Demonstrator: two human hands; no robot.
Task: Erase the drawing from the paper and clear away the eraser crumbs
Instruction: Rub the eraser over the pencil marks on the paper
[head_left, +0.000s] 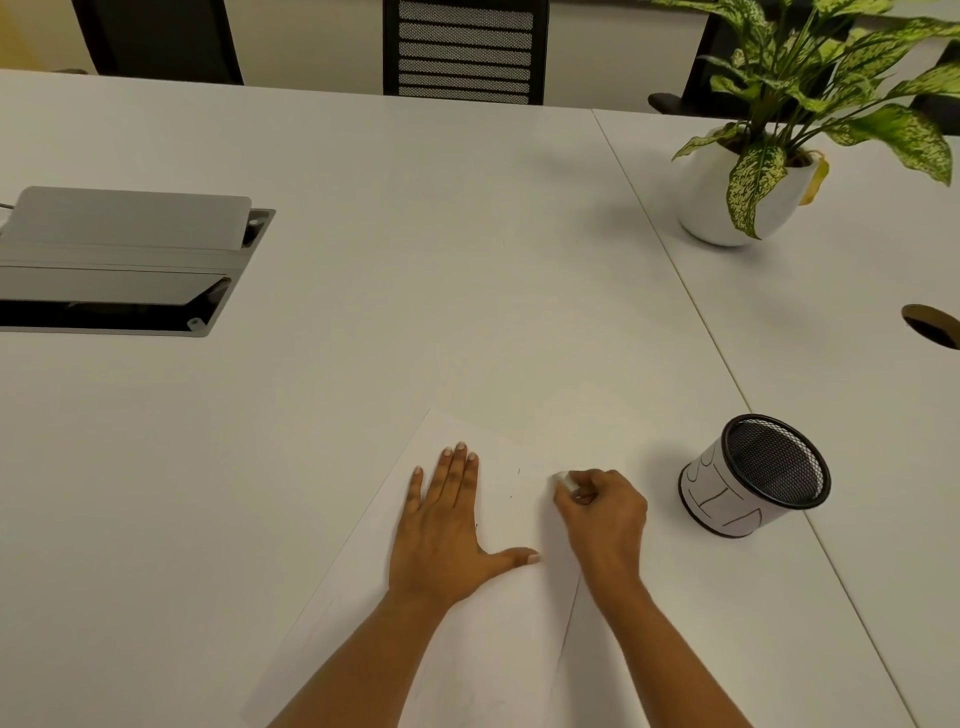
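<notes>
A left hand (441, 535) lies flat on the paper (363, 597), fingers straight and together, thumb splayed toward the right hand (602, 514), whose curled fingers pinch a white eraser (565, 480) against the sheet; a few dark specks (518, 471) dot the paper between the two sets of fingers; the sheet's far corner sits just beyond the left fingertips, its right edge passing under the right wrist; bare table (363, 208) spreads ahead; a mesh cup (753, 478) stands apart, right of the right knuckles.

The paper (493, 623) is pressed flat on the table (363, 260) by the left hand (447, 535); a white eraser (565, 480) is pinched by the right hand (605, 512) against the sheet.
</notes>
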